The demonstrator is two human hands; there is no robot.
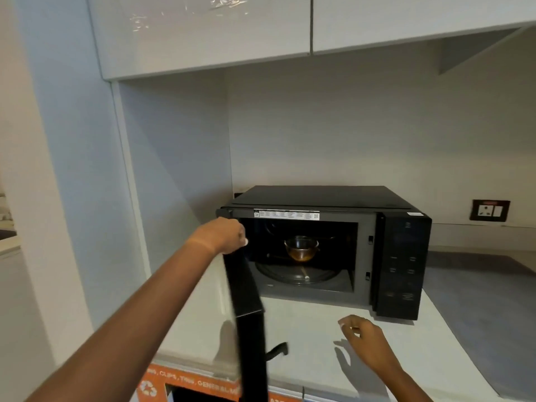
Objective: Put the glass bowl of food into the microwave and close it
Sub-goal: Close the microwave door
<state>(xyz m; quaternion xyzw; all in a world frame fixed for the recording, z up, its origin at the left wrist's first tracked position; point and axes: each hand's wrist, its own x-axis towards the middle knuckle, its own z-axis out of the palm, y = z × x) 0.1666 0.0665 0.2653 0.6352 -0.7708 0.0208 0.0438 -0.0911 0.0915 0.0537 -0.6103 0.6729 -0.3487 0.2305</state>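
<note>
Glossy white cupboards [203, 33] hung high above the fingers, catching bright glints of light. Behind and beyond them ran a pale grey wall [348, 126], with a dark wall socket [490, 210] far off to the right. Below the fingers lay the pale table [420, 352]; an orange label [185, 384] with a recycling sign ran along its near edge.

One black box-shaped microwave [324, 245] stands on the one pale table [319, 343], its one black door [246, 300] swung open to the left. Inside sits one clear glass bowl of brown food [301, 249] above one round glass turntable [295, 275]. Two bare hands show: the left hand [229, 235] and the right hand [362, 333]. One dark-framed wall socket [490, 210] is far right. Two glossy white cabinet doors [203, 30] hang overhead.
</note>
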